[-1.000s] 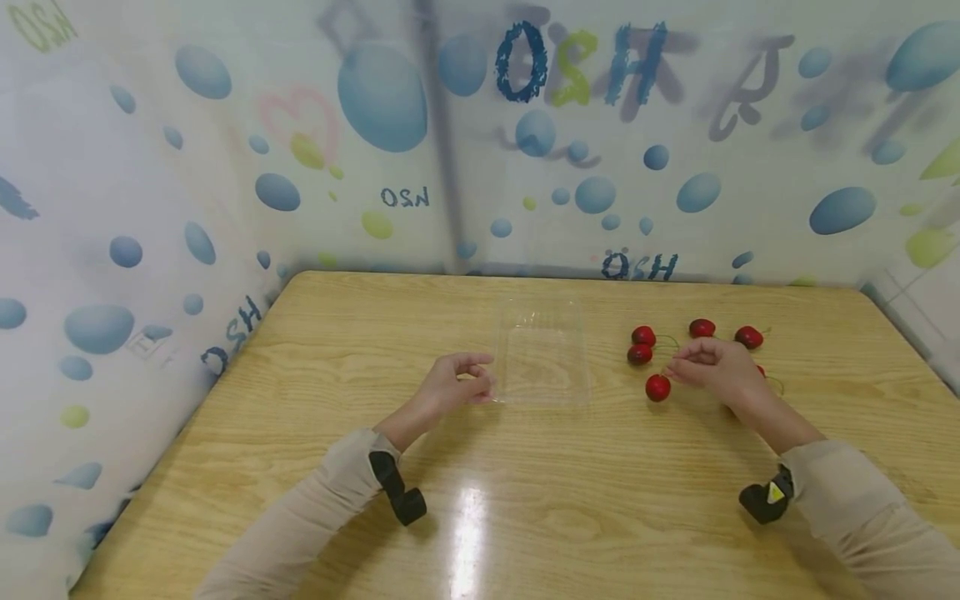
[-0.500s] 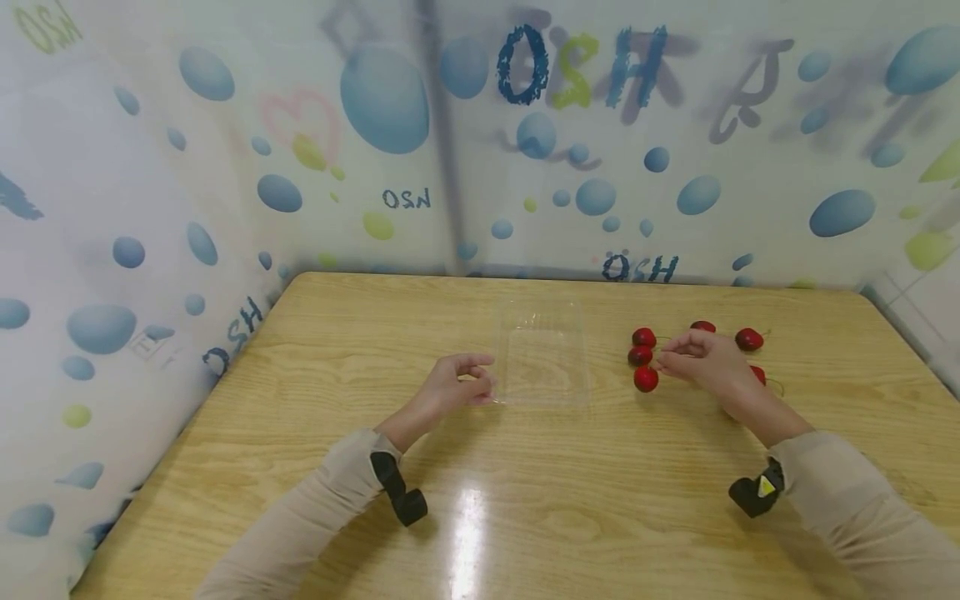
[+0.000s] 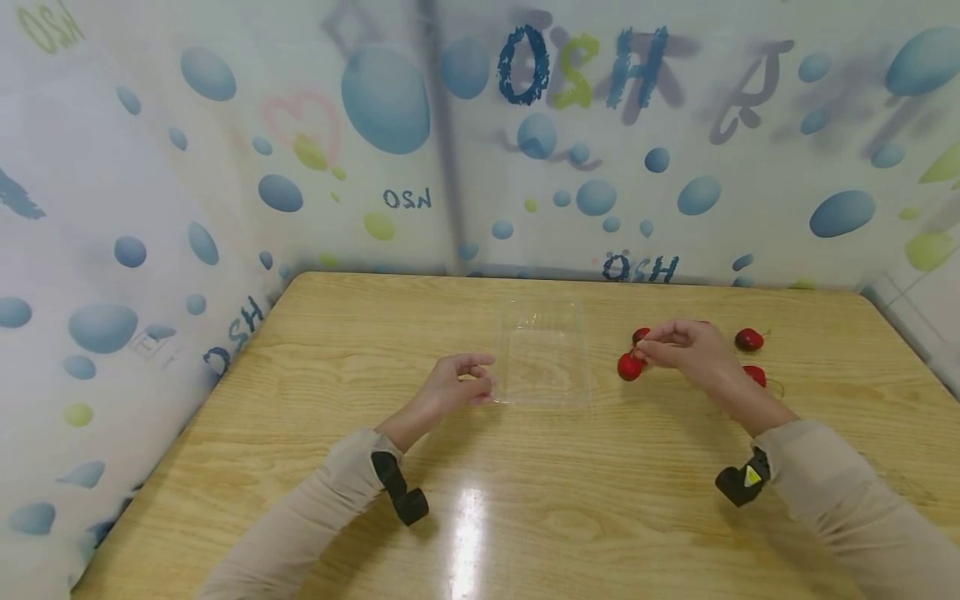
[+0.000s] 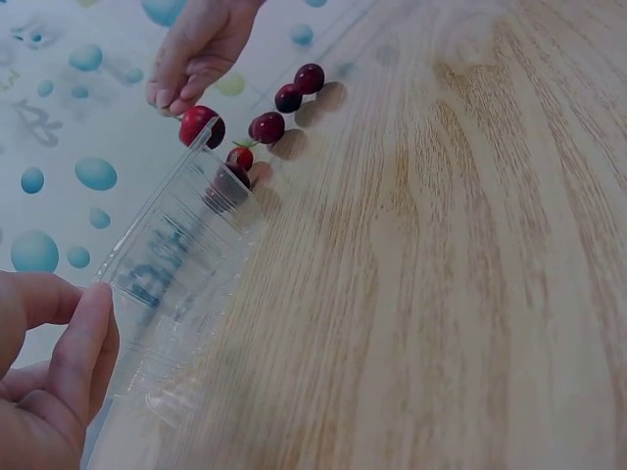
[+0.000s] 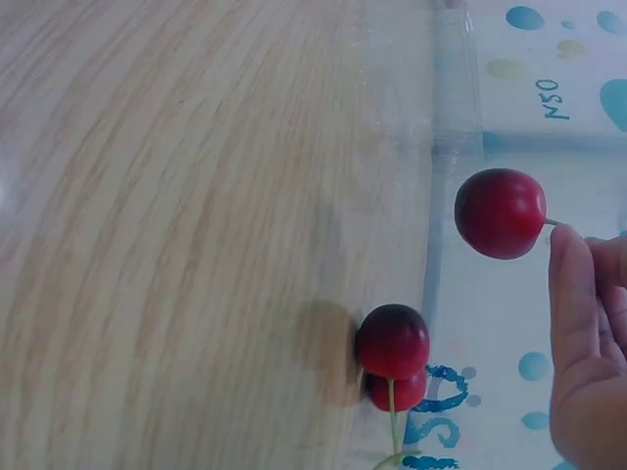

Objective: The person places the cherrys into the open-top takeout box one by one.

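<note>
In the head view, my right hand (image 3: pixel 693 354) pinches a red cherry (image 3: pixel 630 367) by its stem. The right wrist view shows this cherry (image 5: pixel 500 213) hanging in the air from the fingertips, above the table. My left hand (image 3: pixel 453 383) is at the left edge of a clear plastic box (image 3: pixel 543 402). Its thumb and finger pinch the box's rim, as the left wrist view shows. Behind the right hand, another cherry (image 3: pixel 641 335) is partly hidden. Two cherries (image 5: pixel 392 341) lie close together with green stems in the right wrist view.
Further cherries lie on the wooden table (image 3: pixel 360 350) at the right, one near the back (image 3: pixel 748 339) and one beside the right wrist (image 3: pixel 755 377). A patterned curtain (image 3: pixel 480 167) rises behind the table's far edge.
My right hand has moved left and a little up with the cherry, towards the plastic box, now covering cherries behind it. The left hand and box have stayed in place.
</note>
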`<state>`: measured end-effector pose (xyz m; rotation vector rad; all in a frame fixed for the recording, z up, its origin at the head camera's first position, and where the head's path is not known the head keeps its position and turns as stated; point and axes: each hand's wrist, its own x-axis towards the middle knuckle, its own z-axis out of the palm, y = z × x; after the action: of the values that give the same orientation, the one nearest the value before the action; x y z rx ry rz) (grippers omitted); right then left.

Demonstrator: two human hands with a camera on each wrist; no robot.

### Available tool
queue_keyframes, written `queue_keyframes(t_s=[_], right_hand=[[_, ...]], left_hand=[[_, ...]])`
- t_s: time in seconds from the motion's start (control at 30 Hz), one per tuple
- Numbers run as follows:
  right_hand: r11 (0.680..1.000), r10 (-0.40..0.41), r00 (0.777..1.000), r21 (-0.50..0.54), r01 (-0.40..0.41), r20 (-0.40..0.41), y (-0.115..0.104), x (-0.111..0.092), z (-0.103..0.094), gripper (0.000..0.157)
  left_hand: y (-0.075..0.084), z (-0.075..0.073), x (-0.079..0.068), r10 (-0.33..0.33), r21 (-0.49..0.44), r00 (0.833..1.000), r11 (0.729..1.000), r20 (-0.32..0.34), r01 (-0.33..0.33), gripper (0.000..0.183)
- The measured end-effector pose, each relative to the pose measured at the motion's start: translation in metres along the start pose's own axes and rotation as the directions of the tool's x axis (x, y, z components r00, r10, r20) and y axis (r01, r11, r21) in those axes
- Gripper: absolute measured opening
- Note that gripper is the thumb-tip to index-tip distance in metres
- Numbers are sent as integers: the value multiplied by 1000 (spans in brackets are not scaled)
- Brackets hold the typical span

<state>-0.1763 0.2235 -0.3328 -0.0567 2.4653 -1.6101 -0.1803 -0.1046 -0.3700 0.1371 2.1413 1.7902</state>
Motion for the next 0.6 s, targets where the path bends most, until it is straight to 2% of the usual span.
queue_keyframes(t_s=[0.2,0.43,0.6], right_hand=[[999,-38,999,-37,38,-2,-12,5,5,42],[997,-76,997,28,76,12,-28,15,12,37],[994,-104,994,-17,104,19,-39,22,19,37]], left_hand=[[-1,1,1,2,1,1000,1000,1,-2,41],[-2,1,3,0,-10,1000,1000,9,0,41],[-1,0,3,8,-19,1000,1000,13,-8,41]])
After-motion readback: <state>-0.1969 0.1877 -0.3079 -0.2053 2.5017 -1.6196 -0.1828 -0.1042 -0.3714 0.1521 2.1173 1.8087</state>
